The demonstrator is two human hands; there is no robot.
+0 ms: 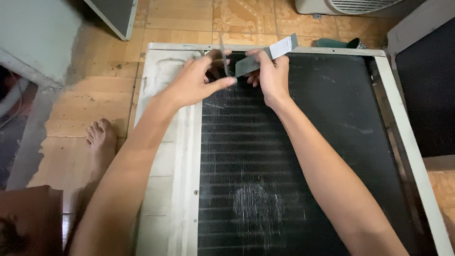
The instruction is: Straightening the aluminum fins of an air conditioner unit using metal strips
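matt metal strip [265, 56], dusty finned coil [284, 156]

Wide open across the near and right stretch of the dark fin panel [294, 156]. Both hands crowd its far left corner; a white fan housing [346, 5] blocks beyond, a bare foot [101, 137] sits left.

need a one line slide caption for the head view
Two bare hands, left hand and right hand, hold a flat grey strip over a dark finned coil.

Worn tan patterned floor tiles [189, 19]
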